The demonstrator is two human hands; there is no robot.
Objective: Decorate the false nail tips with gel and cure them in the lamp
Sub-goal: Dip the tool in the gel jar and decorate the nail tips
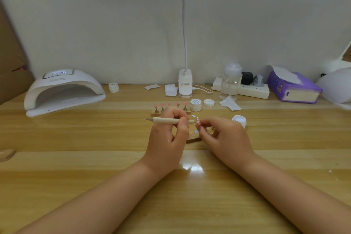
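Left hand (167, 131) grip is curling tight round wooden dotting tool (171, 120), tip touching nail tip (197, 120). Right hand (222, 135) is pinching that nail tip above desk (76, 157), near gel pot (239, 120).

Glossy wooden table (95, 157); smooth white plastic lamp (62, 91) — wooden-handled tool (171, 120), metal tip.

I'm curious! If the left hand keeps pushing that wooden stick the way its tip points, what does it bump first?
Most likely the nail tip pinched by the right hand. The left hand holds the wooden tool pointing right, its tip almost touching that nail, though depth is hard to judge.
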